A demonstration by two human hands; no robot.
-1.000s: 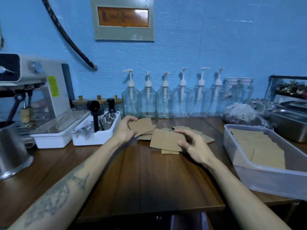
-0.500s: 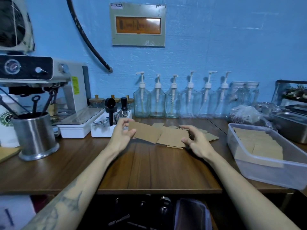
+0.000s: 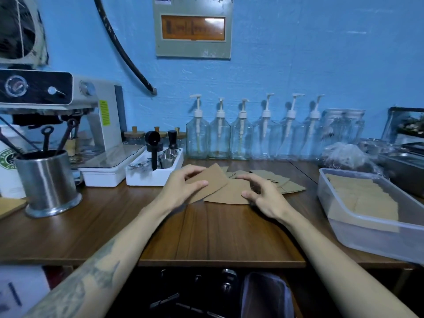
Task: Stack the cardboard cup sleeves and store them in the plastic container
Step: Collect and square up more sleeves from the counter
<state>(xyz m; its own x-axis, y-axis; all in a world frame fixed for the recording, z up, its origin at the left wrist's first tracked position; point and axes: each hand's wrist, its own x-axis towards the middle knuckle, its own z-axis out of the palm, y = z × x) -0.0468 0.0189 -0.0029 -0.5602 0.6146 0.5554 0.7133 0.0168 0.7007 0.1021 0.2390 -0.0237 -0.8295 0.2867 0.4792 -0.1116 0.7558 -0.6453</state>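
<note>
Blue wall behind, and a wooden tabletop (image 3: pixel 218 230) in front of you, so read it from the left: a steel utensil cup (image 3: pixel 47 182), then the espresso machine (image 3: pixel 68 106), then a white tray of small tools (image 3: pixel 153 175). Your left hand (image 3: pixel 181 188) pinches 1 cardboard sleeve (image 3: pixel 212 180), thumb on top and fingers under its far edge, tilted up off the loose sleeves (image 3: pixel 270 182) spread across the middle of the tabletop. Your right hand (image 3: pixel 261 196) grips nothing, fingers arched with the tips resting on the flat sleeve nearest you. Behind stand 6 pump bottles (image 3: pixel 243 134). Far right, the plastic container (image 3: pixel 367 235) already holds rows of sleeves. You look to be mid-stacking; next, lay the lifted sleeve square on the one under your right hand, edges matched, before gathering more.
</note>
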